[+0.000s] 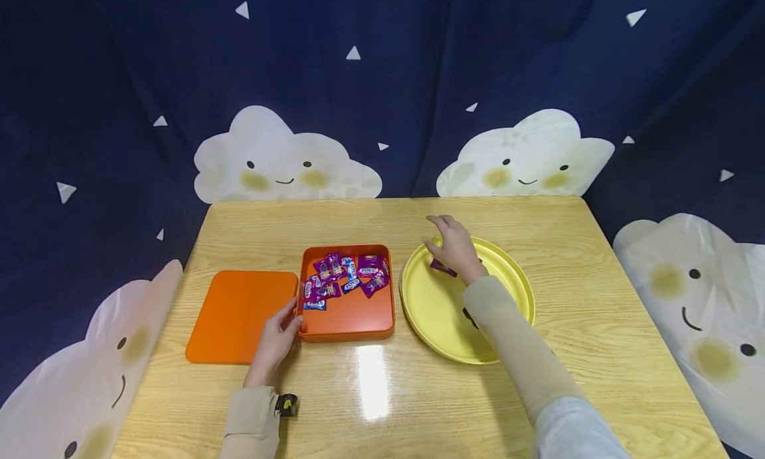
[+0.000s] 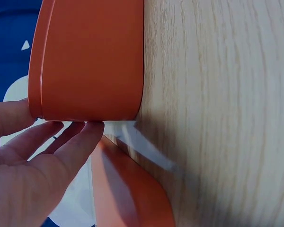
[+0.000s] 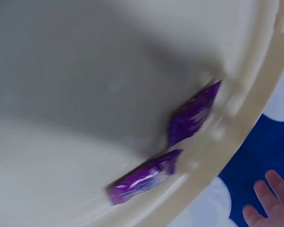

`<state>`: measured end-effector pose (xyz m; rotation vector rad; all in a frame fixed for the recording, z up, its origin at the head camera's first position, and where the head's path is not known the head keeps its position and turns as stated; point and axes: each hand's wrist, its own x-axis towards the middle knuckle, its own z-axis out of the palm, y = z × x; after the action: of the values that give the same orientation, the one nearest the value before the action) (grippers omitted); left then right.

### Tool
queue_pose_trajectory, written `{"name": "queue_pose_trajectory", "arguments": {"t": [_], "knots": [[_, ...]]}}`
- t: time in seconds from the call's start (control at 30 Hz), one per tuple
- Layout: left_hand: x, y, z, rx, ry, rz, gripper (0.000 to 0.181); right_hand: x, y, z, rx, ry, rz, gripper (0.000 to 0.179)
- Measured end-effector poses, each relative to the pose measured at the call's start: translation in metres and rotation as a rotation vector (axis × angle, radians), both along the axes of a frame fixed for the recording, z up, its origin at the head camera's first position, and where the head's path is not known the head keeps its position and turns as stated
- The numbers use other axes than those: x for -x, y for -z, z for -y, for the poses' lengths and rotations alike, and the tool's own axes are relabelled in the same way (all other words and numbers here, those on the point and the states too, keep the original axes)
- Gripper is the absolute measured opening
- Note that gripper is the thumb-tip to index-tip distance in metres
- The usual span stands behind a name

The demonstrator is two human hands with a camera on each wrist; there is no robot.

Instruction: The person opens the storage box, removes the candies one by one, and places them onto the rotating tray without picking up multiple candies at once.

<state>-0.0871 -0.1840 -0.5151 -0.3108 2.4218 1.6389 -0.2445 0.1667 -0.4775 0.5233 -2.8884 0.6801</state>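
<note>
An orange-red box [image 1: 346, 321] holds several purple and blue wrapped candies [image 1: 325, 289]. My left hand [image 1: 279, 336] rests against the box's left side, with straight fingertips on its outer wall in the left wrist view. My right hand [image 1: 457, 250] is over the far part of a yellow round tray [image 1: 436, 319], its fingers spread apart and nothing seen between them. Two purple wrapped candies [image 3: 146, 177] lie by the tray's rim in the right wrist view. In the head view, the right hand and forearm partly cover them.
A flat orange lid [image 1: 239, 316] lies left of the box, beside the left forearm. Everything stands on a light wooden table [image 1: 335, 392]. Behind and around it hangs a dark blue curtain [image 1: 406, 74] with smiling white clouds.
</note>
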Motion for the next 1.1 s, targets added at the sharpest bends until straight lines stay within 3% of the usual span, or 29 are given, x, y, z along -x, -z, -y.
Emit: {"name": "queue_pose_trajectory", "arguments": {"t": [0.17,0.5,0.73,0.9,1.1], "knots": [[0.000,0.001,0.000,0.001,0.000,0.007,0.049,0.004,-0.005,0.021,-0.049,-0.059,-0.066,0.060],[0.000,0.001,-0.001,0.008,-0.009,0.004,0.049,0.004,-0.018,0.079,-0.193,-0.192,0.006,0.067],[0.001,0.000,-0.001,0.004,-0.006,-0.002,0.049,-0.002,-0.017,0.117,-0.236,-0.309,0.043,0.068],[0.001,-0.001,0.000,0.001,-0.002,0.000,0.049,-0.009,-0.012,0.138,-0.285,-0.383,0.112,0.065],[0.001,-0.001,0.000,-0.002,0.000,0.012,0.049,-0.017,-0.006,0.160,-0.336,-0.417,0.257,0.061]]}}
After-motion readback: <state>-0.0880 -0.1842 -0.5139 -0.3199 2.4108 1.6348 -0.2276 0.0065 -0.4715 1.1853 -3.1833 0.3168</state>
